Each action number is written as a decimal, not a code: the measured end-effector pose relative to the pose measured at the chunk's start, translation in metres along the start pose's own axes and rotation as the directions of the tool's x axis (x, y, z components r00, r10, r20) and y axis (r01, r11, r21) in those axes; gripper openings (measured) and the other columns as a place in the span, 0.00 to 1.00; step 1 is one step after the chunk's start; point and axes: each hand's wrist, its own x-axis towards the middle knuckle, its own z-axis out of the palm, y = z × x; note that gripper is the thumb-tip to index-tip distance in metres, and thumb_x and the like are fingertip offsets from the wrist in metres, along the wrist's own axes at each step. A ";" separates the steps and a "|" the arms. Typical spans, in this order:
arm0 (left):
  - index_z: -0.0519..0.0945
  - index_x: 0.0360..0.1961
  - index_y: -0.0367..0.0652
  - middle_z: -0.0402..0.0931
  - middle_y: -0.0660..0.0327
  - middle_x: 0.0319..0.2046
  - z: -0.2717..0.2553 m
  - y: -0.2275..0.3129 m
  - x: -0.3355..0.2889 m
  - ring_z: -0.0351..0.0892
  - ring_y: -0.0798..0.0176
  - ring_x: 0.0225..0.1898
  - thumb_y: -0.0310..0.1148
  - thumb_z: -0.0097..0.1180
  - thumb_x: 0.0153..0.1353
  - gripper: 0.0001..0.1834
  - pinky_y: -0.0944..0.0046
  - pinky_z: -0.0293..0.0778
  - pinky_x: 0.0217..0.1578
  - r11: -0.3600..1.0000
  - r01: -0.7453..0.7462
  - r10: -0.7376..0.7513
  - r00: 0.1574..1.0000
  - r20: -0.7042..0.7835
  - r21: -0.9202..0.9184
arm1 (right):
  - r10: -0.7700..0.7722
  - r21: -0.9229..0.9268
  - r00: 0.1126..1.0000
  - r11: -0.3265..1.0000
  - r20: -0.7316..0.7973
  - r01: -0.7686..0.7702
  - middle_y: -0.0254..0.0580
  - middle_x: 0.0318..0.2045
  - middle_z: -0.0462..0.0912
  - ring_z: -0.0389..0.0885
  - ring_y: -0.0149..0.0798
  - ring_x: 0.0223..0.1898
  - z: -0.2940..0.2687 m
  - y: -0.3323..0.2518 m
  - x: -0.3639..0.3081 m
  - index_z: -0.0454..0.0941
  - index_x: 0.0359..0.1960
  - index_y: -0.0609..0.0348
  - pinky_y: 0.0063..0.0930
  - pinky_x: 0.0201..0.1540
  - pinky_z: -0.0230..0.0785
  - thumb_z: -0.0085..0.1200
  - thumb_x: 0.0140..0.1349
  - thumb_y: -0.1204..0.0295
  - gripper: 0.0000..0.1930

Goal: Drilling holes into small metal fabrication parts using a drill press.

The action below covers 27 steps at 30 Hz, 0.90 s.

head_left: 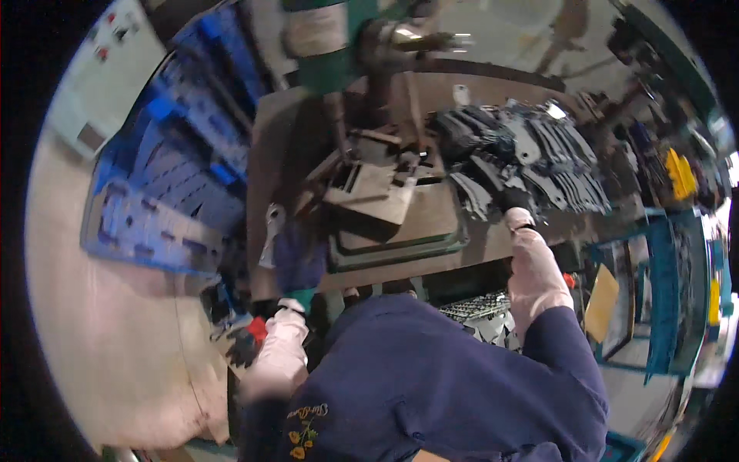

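Note:
My right hand [509, 199], in a dark glove, reaches into the near side of a pile of curved flat metal plates [550, 150] on the worktable. Its fingers blend into the dark plates, so any grip is hidden. A purple-blue smear near the table's left front edge is my left hand [302, 258], blurred by motion. Beside it lies a single metal plate [271, 233] with a rounded, holed end. Between my hands stands a drill-press-like machine [369, 46] with a metal fixture block [373, 202] on its base [400, 258].
Blue slotted panels [154, 219] stand left of the worktable [269, 123]. A teal metal rack [662, 292] is at the right. Below the front edge sits a grid-sided basket [481, 308] with metal pieces. A dark and red glove [248, 343] lies by my left forearm.

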 end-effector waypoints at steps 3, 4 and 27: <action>0.61 0.65 0.48 0.61 0.54 0.60 -0.014 0.050 -0.001 0.59 0.49 0.59 0.52 0.53 0.54 0.39 0.52 0.60 0.57 0.990 -0.111 0.115 0.992 0.046 -0.091 | -0.101 0.053 0.992 0.994 0.079 0.096 0.51 0.31 0.83 0.83 0.51 0.35 -0.028 0.006 0.004 0.83 0.30 0.50 0.47 0.35 0.72 0.50 0.52 0.62 0.11; 0.62 0.64 0.49 0.62 0.54 0.59 -0.015 0.062 -0.003 0.61 0.50 0.58 0.51 0.53 0.54 0.38 0.52 0.61 0.56 0.982 -0.144 0.153 0.986 0.065 -0.119 | -0.067 0.073 0.995 0.995 0.073 0.062 0.51 0.31 0.83 0.82 0.53 0.35 -0.040 0.010 0.004 0.83 0.31 0.51 0.48 0.36 0.72 0.49 0.54 0.61 0.12; 0.67 0.63 0.48 0.62 0.51 0.58 -0.060 0.136 0.042 0.68 0.49 0.55 0.39 0.70 0.43 0.43 0.57 0.67 0.55 0.771 -0.346 0.452 0.889 0.077 -0.534 | -0.756 0.856 0.505 -0.141 -0.417 0.497 0.41 0.30 0.79 0.75 0.34 0.25 -0.243 -0.091 -0.008 0.76 0.43 0.66 0.29 0.29 0.68 0.46 0.60 0.76 0.11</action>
